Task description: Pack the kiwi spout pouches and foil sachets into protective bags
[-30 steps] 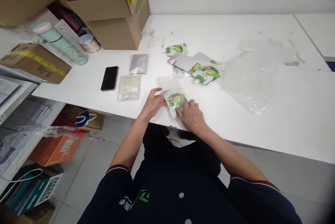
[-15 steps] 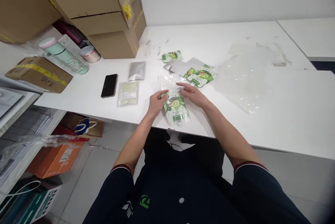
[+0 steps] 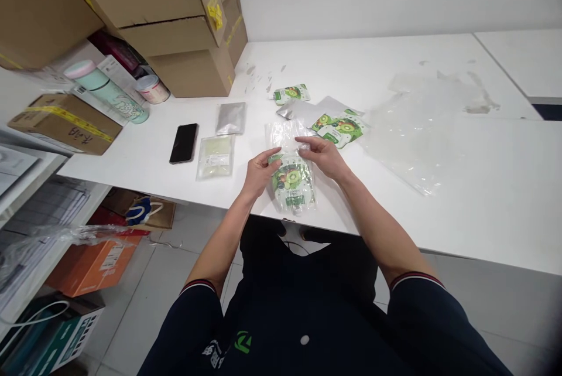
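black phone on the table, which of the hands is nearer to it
Left. The left hand is to the right of the phone, past the pale green packet; the right hand is farther right, at the clear bag's right side.

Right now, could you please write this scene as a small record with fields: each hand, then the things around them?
Left hand: fingers at the left side of a clear bag; firmness of grip unclear
Right hand: fingers at the bag's right side; firmness of grip unclear
Inside bag: green pouch with kiwi picture
To the left: phone, pale green packet, silver packet
Beyond: more kiwi-printed pouches
To the right: large clear plastic
Far left: cardboard boxes, mint bottle
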`<state>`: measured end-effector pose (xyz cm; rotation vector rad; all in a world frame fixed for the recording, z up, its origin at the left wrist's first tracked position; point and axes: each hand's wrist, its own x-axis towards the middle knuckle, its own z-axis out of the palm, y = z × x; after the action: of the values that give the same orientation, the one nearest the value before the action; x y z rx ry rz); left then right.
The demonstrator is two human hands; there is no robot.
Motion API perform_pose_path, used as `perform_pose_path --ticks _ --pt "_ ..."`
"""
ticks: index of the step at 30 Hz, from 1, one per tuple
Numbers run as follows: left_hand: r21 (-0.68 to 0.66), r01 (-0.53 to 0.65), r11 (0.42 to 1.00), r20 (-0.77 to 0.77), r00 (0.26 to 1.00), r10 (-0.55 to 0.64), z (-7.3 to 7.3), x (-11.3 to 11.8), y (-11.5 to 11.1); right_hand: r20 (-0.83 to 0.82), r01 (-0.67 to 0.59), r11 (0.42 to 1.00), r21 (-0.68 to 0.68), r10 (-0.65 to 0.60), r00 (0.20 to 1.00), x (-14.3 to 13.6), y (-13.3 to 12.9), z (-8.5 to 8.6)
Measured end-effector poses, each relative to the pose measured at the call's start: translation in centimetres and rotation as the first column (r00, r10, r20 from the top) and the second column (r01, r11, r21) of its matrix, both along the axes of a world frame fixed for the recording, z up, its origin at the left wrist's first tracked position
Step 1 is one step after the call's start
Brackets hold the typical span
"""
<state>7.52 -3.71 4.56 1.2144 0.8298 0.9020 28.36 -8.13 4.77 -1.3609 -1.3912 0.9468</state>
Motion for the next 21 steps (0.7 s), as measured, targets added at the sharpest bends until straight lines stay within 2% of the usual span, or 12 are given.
perform_pose_path --ticks 3,6,10,13,15,17,19,21 --pt "0.064 0.005 0.998 -0.076 0.997 0.0 0.3 -0.4 0.2 0.032 -0.015 0.999 -0.028 0.016 0.999 0.2 -0.2 0.4" --pt "0.162 -0.017 0.987 -0.219 0.974 0.053 0.4 -0.7 0.3 0.192 -0.014 0.998 -0.067 0.027 0.981 0.1 -0.4 1.5" --pt "0.267 -0.036 0.963 -0.4 0.905 0.145 0.7 -0.9 0.6 0.429 0.009 1.0 -0.026 0.003 0.903 -0.5 -0.4 2.7" --pt "0.297 -0.021 0.955 -0.486 0.857 0.17 1.2 -1.3 1.1 0.526 0.001 1.0 0.028 -0.016 0.85 -0.8 -0.2 3.0" --pt "0.308 0.001 0.952 -0.521 0.837 0.167 1.4 -1.7 1.5 0.541 -0.019 0.994 0.108 -0.043 0.84 -0.7 0.0 2.9" --pt "0.319 -0.001 0.948 -0.494 0.853 0.167 1.1 -2.0 2.0 0.5 -0.05 0.991 0.126 -0.02 0.866 -0.6 0.5 2.6" --pt "0.298 -0.024 0.954 -0.399 0.905 0.148 0.4 -2.1 2.6 0.409 -0.05 0.997 0.05 0.025 0.912 -1.0 1.3 1.9" --pt "0.226 -0.06 0.972 -0.31 0.942 0.13 -0.7 -1.9 3.2 0.315 0.015 1.0 -0.025 -0.006 0.949 -2.0 2.6 1.0"
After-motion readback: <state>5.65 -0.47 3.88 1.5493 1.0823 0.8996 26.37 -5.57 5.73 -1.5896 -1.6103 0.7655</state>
